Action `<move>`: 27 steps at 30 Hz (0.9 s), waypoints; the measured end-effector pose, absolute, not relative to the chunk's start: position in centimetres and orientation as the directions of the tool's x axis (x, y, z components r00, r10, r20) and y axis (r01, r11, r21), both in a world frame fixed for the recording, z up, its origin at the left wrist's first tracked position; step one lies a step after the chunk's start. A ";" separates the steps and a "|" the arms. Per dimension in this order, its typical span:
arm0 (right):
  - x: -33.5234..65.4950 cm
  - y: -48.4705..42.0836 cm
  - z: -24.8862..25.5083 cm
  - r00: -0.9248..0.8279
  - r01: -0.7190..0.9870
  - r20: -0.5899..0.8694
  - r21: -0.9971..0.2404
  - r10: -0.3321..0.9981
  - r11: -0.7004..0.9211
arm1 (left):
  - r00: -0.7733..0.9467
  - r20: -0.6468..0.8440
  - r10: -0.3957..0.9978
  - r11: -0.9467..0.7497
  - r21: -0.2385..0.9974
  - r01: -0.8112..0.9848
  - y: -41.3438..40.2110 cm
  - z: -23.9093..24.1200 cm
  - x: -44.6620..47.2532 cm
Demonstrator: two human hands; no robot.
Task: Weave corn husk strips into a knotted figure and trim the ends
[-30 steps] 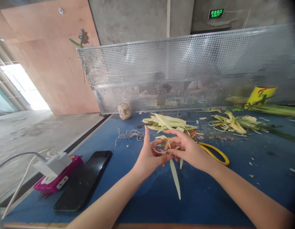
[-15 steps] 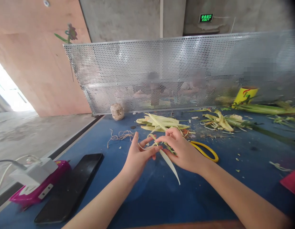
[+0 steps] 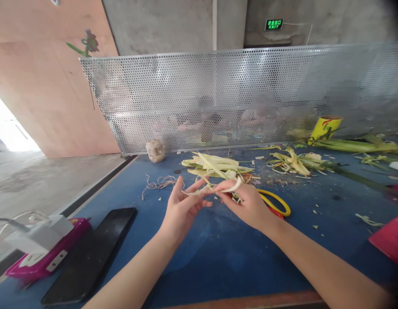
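Observation:
My left hand (image 3: 186,205) is over the blue table with its thumb raised, pinching one end of a pale leaf strip (image 3: 199,190) that looks like corn husk. Close against it, my right hand (image 3: 245,204) has thumb and forefinger closed on the same strip. A loose pale end curls up over the right hand's fingers. Just behind both hands lies a pile of pale green husk-like leaves (image 3: 215,165). A yellow looped handle (image 3: 279,201) with some red, like that of scissors, shows beside my right wrist; the rest of it is hidden.
Left of my hands are tangled twine (image 3: 160,183), a wrapped roundish lump (image 3: 155,151), a black phone (image 3: 91,255) and a magenta power strip (image 3: 54,262) with chargers. Leaf scraps (image 3: 297,163), a yellow can (image 3: 326,128) and a red object (image 3: 390,238) are rightward. A perforated metal screen (image 3: 186,98) stands behind.
The strip's loose end, which hung down toward me between my hands, is now folded up over the right hand's fingers. My right hand has turned slightly; the whole view has shifted a little.

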State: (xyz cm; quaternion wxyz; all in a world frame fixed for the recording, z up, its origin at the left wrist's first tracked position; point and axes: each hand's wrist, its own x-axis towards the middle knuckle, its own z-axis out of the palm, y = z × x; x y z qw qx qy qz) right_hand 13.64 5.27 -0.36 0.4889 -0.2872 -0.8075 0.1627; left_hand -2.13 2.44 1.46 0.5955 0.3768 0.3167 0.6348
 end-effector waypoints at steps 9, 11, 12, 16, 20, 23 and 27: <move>12.8 5.3 -0.5 -0.326 -0.178 0.464 -0.886 0.823 0.429 | -0.091 0.101 0.991 -0.132 0.867 -0.481 2.6 1.5 -2.0; 12.7 5.1 -0.6 -0.359 -0.144 0.463 -0.885 0.810 0.442 | -0.141 0.055 0.989 -0.117 0.868 -0.482 2.9 1.5 -2.1; 12.7 5.0 -0.6 -0.375 -0.117 0.468 -0.880 0.800 0.460 | -0.161 0.037 0.986 -0.111 0.867 -0.485 3.0 1.5 -2.1; 12.7 4.5 -0.5 -0.415 0.044 0.604 -0.733 0.680 0.679 | -0.245 -0.028 0.969 -0.105 0.851 -0.515 3.3 1.3 -2.3; 12.6 4.2 -0.4 -0.468 0.149 0.722 -0.503 0.509 0.851 | -0.226 -0.139 0.964 -0.007 0.837 -0.548 3.5 0.9 -2.4; 12.6 4.2 -0.4 -0.430 0.197 0.773 -0.424 0.467 0.884 | -0.189 -0.074 0.979 -0.032 0.862 -0.506 3.4 0.8 -2.2; 12.6 4.5 -0.5 -0.338 0.279 0.801 -0.416 0.494 0.865 | -0.141 0.106 0.984 -0.160 0.876 -0.454 2.8 0.8 -1.8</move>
